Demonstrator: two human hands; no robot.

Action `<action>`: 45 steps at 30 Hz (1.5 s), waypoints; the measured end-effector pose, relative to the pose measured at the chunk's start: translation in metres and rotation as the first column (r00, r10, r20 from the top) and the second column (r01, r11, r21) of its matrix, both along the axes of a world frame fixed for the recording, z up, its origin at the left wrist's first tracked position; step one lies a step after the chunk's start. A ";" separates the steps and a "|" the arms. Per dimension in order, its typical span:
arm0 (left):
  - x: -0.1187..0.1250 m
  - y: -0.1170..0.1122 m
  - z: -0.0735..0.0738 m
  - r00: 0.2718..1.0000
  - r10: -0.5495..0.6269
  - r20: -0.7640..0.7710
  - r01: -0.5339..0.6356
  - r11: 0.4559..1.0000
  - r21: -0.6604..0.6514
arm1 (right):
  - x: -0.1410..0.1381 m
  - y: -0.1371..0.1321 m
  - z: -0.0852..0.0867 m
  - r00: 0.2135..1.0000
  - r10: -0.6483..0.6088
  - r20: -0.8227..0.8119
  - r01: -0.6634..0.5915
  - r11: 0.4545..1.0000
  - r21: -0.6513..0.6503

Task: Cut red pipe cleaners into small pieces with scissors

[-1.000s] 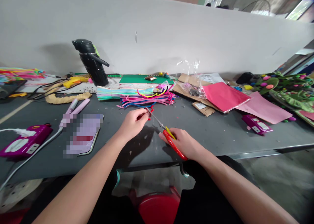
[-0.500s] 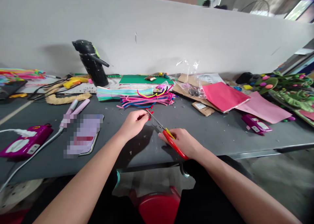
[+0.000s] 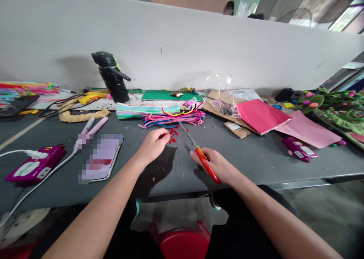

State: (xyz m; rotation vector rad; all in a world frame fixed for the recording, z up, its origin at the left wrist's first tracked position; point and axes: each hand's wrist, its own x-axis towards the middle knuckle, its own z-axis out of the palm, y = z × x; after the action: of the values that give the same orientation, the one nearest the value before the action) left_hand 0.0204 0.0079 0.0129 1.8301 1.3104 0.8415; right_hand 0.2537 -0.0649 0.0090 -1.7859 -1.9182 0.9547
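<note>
My left hand (image 3: 153, 143) is curled in a pinch over small red pipe-cleaner pieces (image 3: 172, 135) on the dark grey table (image 3: 256, 156). My right hand (image 3: 217, 164) grips red-handled scissors (image 3: 199, 151); their blades point up and left, tips just right of the red pieces and near the pile. A pile of coloured pipe cleaners (image 3: 173, 117) lies just beyond both hands.
A black flask (image 3: 112, 77) stands at the back left. A phone (image 3: 101, 158), pink markers (image 3: 91, 128) and a magenta charger (image 3: 31, 168) with white cable lie left. Red paper (image 3: 260, 115), pink paper (image 3: 308, 128), cardboard and green felt decorations (image 3: 335, 105) lie right. A white partition runs behind.
The scissors' blades have swung away from my left hand's fingers toward the pile, and red bits now lie loose on the table. The view shifted slightly.
</note>
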 end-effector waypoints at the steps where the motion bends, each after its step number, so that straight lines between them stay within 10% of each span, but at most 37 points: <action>1: -0.001 0.000 0.000 1.000 -0.004 -0.010 0.004 1.000 0.025 | -0.001 -0.001 0.002 1.000 -0.007 0.014 0.007 1.000 -0.008; 45: 0.008 -0.005 0.004 0.996 -0.092 0.009 0.091 0.989 0.114 | -0.010 -0.008 0.006 0.994 0.043 0.103 -0.043 0.999 -0.005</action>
State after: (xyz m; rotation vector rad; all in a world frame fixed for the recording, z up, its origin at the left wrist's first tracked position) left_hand 0.0283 0.0024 0.0173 1.9535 1.1812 0.8943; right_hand 0.2434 -0.0733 0.0148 -1.8362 -2.0260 0.8960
